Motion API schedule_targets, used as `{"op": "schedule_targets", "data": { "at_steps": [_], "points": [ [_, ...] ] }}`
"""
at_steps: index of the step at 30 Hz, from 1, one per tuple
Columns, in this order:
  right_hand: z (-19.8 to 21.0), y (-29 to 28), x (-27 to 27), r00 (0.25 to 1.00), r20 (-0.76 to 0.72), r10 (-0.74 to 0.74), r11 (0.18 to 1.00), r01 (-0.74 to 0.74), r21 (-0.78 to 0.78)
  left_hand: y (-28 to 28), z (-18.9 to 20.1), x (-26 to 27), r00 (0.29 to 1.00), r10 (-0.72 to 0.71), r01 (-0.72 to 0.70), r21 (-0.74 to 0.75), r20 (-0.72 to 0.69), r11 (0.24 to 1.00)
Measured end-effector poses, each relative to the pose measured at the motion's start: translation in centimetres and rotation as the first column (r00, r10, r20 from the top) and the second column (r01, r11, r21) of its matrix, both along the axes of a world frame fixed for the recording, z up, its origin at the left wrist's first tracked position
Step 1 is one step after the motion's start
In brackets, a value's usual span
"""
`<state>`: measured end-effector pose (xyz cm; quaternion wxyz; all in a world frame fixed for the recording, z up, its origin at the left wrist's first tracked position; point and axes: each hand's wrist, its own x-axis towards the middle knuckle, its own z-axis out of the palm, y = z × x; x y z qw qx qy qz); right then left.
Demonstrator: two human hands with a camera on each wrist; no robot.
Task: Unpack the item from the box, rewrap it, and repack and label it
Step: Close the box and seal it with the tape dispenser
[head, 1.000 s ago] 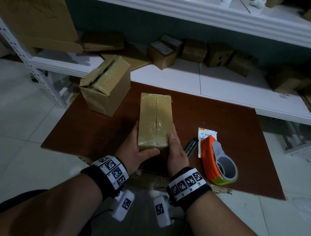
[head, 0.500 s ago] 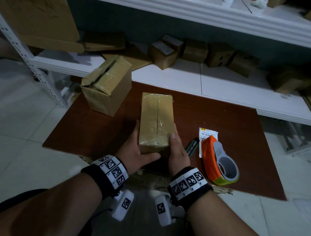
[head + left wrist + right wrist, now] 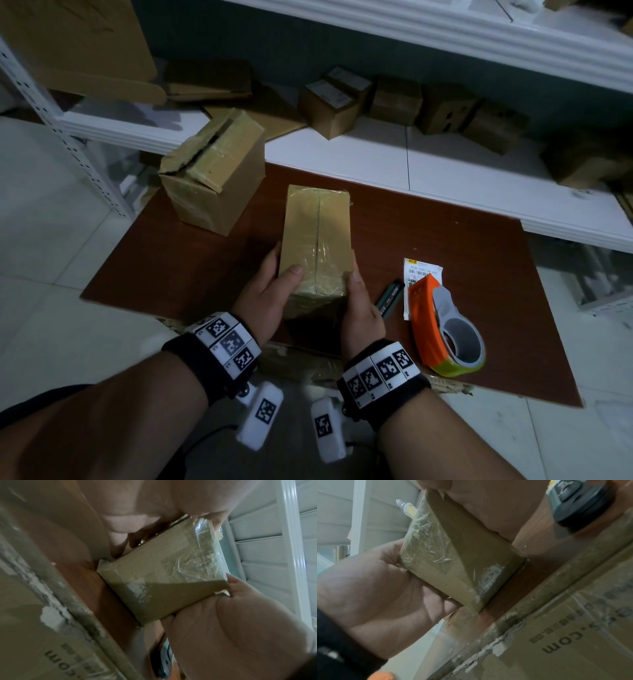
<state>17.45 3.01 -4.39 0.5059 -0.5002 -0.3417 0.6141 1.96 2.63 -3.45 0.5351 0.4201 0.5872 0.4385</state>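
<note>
A long taped cardboard box (image 3: 317, 240) lies lengthwise on the brown board (image 3: 171, 257). Both hands hold its near end. My left hand (image 3: 274, 284) grips the left side with the thumb laid on top. My right hand (image 3: 358, 294) clasps the right side, thumb at the top edge. The left wrist view shows the box's taped end face (image 3: 163, 585) between my left hand (image 3: 137, 507) and right hand (image 3: 231, 628). In the right wrist view the box (image 3: 453, 563) sits between my right hand (image 3: 488, 507) and left hand (image 3: 376, 588).
An opened, larger carton (image 3: 212, 178) stands at the board's back left. Right of the box lie a dark pen-like tool (image 3: 388, 296), a printed label (image 3: 419, 270) and an orange tape dispenser (image 3: 442, 329). Behind, a white shelf (image 3: 445, 171) carries several small cartons (image 3: 329, 109).
My left thumb has moved from the box's near end face up onto its top. The box and my right hand have barely moved.
</note>
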Motion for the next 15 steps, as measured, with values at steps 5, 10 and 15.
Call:
{"op": "schedule_targets", "data": {
  "at_steps": [5,10,15],
  "points": [
    [0.3,-0.1,-0.1,0.999,-0.031,-0.012,1.000,0.011,-0.017,0.0,0.1,-0.1,1.000,-0.002,0.003,0.004,-0.017,1.000],
    [0.0,0.7,0.5,0.997,-0.072,-0.001,0.999,-0.002,-0.036,-0.2,0.6,-0.2,1.000,-0.014,0.014,0.006,-0.021,1.000],
    [0.6,1.6,0.7,0.996,0.084,-0.010,0.995,0.018,-0.098,-0.3,1.4,-0.7,1.000,-0.008,0.008,-0.009,-0.019,1.000]
  ]
}}
